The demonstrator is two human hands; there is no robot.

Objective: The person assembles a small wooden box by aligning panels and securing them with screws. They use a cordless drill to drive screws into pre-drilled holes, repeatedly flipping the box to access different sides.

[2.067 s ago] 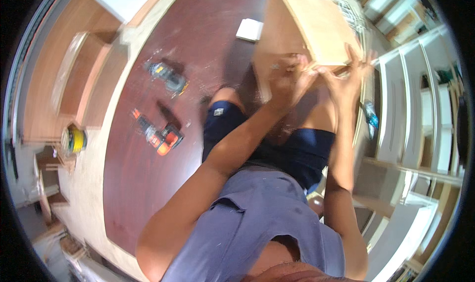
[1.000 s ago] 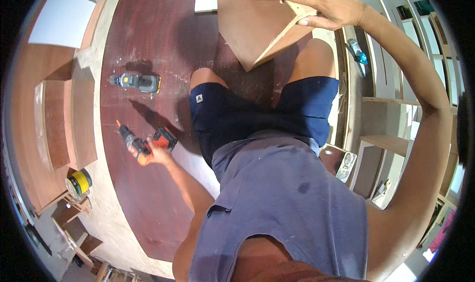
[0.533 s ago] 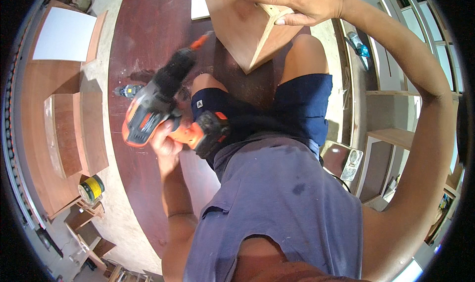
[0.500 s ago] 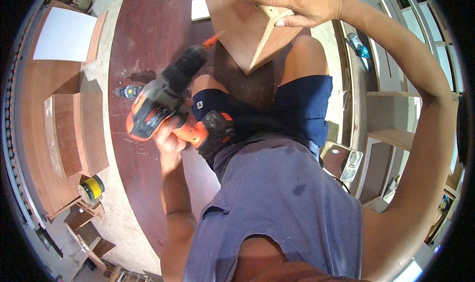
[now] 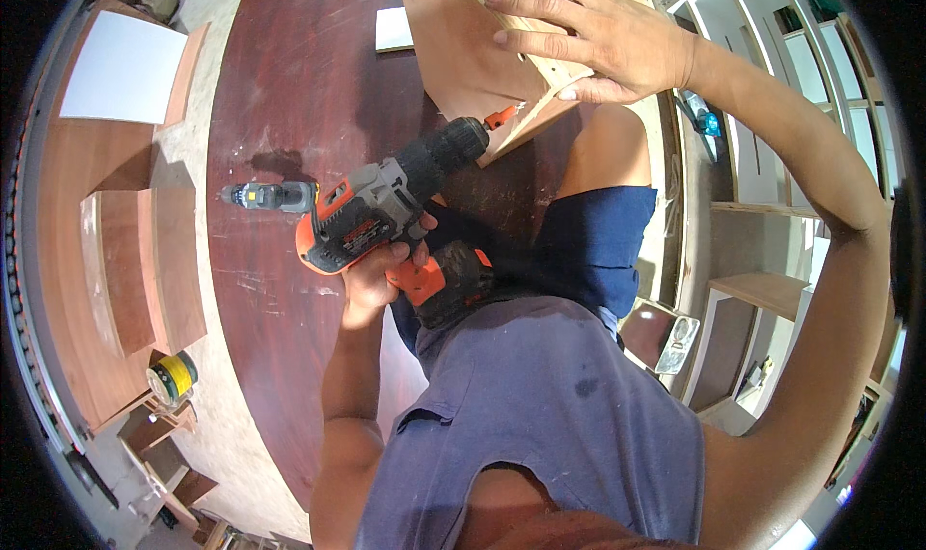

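My left hand (image 5: 376, 275) is wrapped round the grip of an orange and black cordless drill (image 5: 362, 212). The drill points up and to the right. Its orange-tipped bit sits at the lower edge of a wooden box (image 5: 449, 58); whether it touches the wood I cannot tell. My right hand (image 5: 622, 48) rests on the box's top edge, its fingers spread over the pale wood and its thumb near the corner. The box stands tilted between my knees.
A second drill (image 5: 270, 197) lies on the dark red table (image 5: 270, 338) to the left. Near the box is a white block (image 5: 393, 29). Wooden panels (image 5: 174, 270) and a yellow-labelled spool (image 5: 174, 378) are farther left. White shelf frames (image 5: 752, 96) stand on the right.
The drill has moved right, bringing its bit to the box's edge. My right hand has shifted slightly down and right, its fingers spreading wider over the box.
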